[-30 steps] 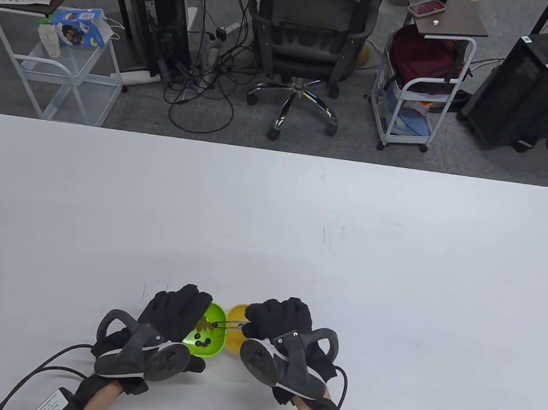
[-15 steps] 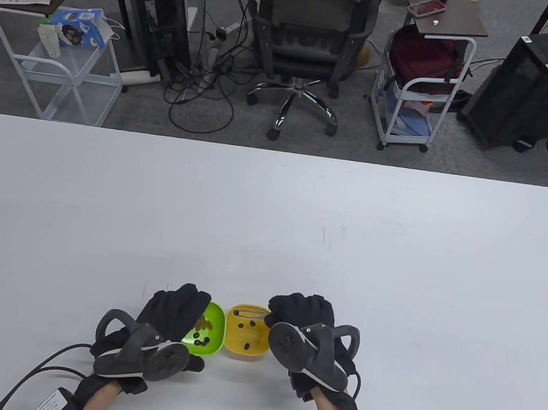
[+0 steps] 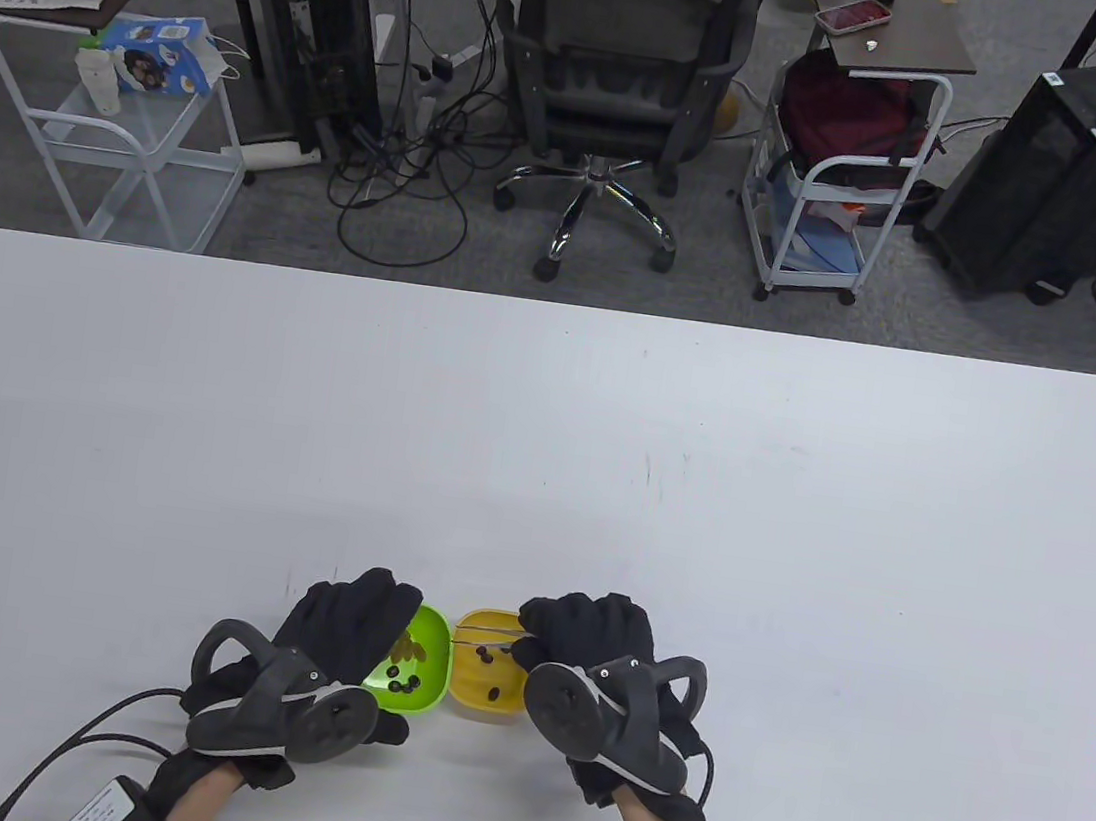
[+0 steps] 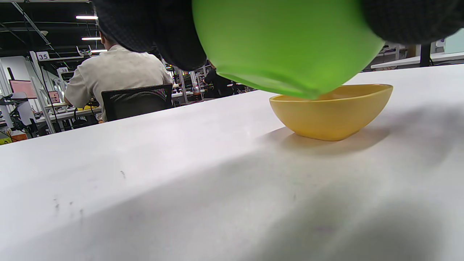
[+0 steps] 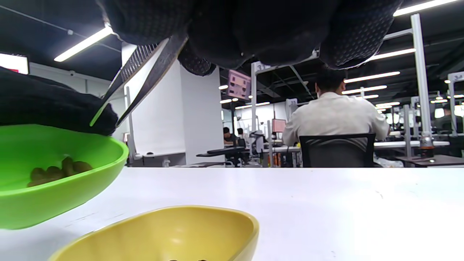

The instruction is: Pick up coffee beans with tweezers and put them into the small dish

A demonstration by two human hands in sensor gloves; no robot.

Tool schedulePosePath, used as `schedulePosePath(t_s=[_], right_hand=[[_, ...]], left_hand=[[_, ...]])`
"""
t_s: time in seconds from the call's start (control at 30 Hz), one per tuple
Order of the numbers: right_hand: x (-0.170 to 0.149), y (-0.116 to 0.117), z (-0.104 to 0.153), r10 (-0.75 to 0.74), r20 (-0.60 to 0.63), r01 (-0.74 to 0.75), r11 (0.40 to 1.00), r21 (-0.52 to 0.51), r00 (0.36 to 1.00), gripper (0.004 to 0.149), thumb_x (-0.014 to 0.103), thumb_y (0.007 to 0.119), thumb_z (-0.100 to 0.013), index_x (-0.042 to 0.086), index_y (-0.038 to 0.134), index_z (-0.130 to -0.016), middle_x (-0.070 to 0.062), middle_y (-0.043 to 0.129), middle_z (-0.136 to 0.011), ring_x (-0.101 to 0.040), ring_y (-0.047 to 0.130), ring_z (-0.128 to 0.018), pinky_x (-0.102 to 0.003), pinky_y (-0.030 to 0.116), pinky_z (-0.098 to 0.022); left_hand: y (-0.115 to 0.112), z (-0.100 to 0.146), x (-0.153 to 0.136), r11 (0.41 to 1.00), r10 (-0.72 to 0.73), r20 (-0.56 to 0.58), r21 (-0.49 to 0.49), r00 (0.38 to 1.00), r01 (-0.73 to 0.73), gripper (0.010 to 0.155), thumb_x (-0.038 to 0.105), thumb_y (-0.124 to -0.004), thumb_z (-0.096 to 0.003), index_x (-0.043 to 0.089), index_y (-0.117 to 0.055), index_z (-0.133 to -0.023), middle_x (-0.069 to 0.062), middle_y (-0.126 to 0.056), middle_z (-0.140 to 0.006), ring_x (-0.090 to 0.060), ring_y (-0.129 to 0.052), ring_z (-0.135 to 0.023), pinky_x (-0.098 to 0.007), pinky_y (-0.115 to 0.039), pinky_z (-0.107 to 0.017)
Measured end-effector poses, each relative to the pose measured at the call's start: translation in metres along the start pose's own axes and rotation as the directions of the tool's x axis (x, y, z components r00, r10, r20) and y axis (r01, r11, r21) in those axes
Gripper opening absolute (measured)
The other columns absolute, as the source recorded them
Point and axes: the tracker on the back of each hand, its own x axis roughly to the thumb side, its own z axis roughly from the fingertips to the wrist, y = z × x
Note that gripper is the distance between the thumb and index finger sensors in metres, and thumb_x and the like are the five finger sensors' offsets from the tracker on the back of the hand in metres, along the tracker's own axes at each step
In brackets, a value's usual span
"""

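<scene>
Low in the table view, left of centre: left hand [image 3: 349, 621], fingers curled round the far-left rim of a green dish [image 3: 419, 666], tracker strapped on its back. In the left wrist view, green dish tilted and lifted clear of the desk [image 3: 543, 450], its lower edge hanging over the near rim of the yellow dish [image 4: 331, 110].

Inside the green dish: several dark coffee beans [image 3: 404, 682] near the lower edge, a cluster of paler, olive-brown beans [image 3: 408, 651] higher up by the gloved fingers.

Just right of it, close beside: yellow dish [image 3: 483, 674], standing flat on the desk, a few dark beans [image 3: 492, 694] in its bowl.

Lower centre-right: right hand [image 3: 589, 633], fingers pinched on metal tweezers [image 3: 488, 637]. Tweezers pointing left across the upper part of the yellow dish; in the right wrist view, tips [image 5: 105, 121] slightly apart with nothing between them, close to the left glove above the green rim.

Beyond the desk, upper part of the frame: grey floor, black office chair [image 3: 611, 86], white wire carts, computer towers, tangled cables.
</scene>
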Motion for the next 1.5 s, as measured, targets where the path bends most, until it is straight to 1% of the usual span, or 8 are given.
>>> schedulePosePath(t_s=[0.1, 0.2, 0.43, 0.73, 1.0, 1.5], right_hand=[[0.007, 0.002, 0.001, 0.011, 0.029, -0.011, 1.0, 0.009, 1.0, 0.045, 0.04, 0.068, -0.042, 0.021, 0.077, -0.082, 0.004, 0.087, -0.061, -0.018, 0.092, -0.043, -0.058, 0.072, -0.068], [0.012, 0.004, 0.001, 0.026, 0.061, -0.025, 1.0, -0.011, 0.998, 0.045, 0.04, 0.068, -0.042, 0.021, 0.077, -0.082, 0.005, 0.087, -0.061, -0.018, 0.092, -0.042, -0.057, 0.073, -0.068], [0.023, 0.013, 0.001, 0.04, 0.102, -0.043, 0.998, 0.035, 0.994, 0.045, 0.04, 0.068, -0.042, 0.021, 0.077, -0.082, 0.005, 0.087, -0.061, -0.018, 0.092, -0.043, -0.057, 0.073, -0.068], [0.037, 0.023, 0.0, 0.106, 0.163, -0.116, 0.992, 0.053, 0.981, 0.044, 0.04, 0.068, -0.042, 0.021, 0.078, -0.081, 0.005, 0.088, -0.061, -0.018, 0.092, -0.043, -0.057, 0.073, -0.068], [0.043, 0.027, -0.002, 0.144, 0.188, -0.159, 0.985, 0.067, 0.972, 0.044, 0.04, 0.068, -0.042, 0.021, 0.078, -0.081, 0.005, 0.088, -0.061, -0.018, 0.092, -0.042, -0.057, 0.073, -0.068], [0.049, 0.027, -0.003, 0.194, 0.205, -0.213, 0.974, 0.073, 0.959, 0.043, 0.039, 0.066, -0.042, 0.021, 0.077, -0.08, 0.003, 0.087, -0.06, -0.018, 0.091, -0.042, -0.058, 0.072, -0.068]], left_hand=[[0.0, 0.0, 0.0, 1.0, 0.0, -0.001, 0.001, 1.0, 0.0, 0.111, 0.071, -0.071, -0.0333, 0.003, -0.049, -0.118, -0.031, -0.061, -0.12, -0.043, -0.086, -0.099, -0.062, -0.072, -0.075], [0.0, 0.0, 0.001, 1.0, -0.001, 0.001, 0.001, 1.0, 0.001, 0.111, 0.071, -0.072, -0.0332, 0.003, -0.049, -0.118, -0.031, -0.06, -0.12, -0.043, -0.086, -0.099, -0.063, -0.072, -0.074], [0.0, 0.0, 0.001, 1.0, -0.002, 0.001, 0.0, 1.0, 0.002, 0.111, 0.071, -0.071, -0.0332, 0.003, -0.049, -0.118, -0.031, -0.061, -0.12, -0.043, -0.086, -0.099, -0.063, -0.072, -0.075], [0.0, 0.0, 0.001, 1.0, -0.009, 0.006, -0.001, 1.0, 0.009, 0.111, 0.071, -0.072, -0.033, 0.003, -0.049, -0.118, -0.031, -0.061, -0.12, -0.043, -0.086, -0.099, -0.063, -0.072, -0.075], [0.001, 0.0, 0.002, 1.0, -0.009, 0.01, -0.003, 1.0, 0.009, 0.111, 0.071, -0.072, -0.033, 0.004, -0.049, -0.118, -0.031, -0.06, -0.12, -0.043, -0.086, -0.099, -0.062, -0.072, -0.075], [0.001, -0.001, 0.004, 1.0, -0.016, 0.012, 0.001, 1.0, 0.016, 0.111, 0.071, -0.072, -0.0329, 0.004, -0.049, -0.118, -0.031, -0.06, -0.12, -0.043, -0.086, -0.099, -0.062, -0.071, -0.075]])
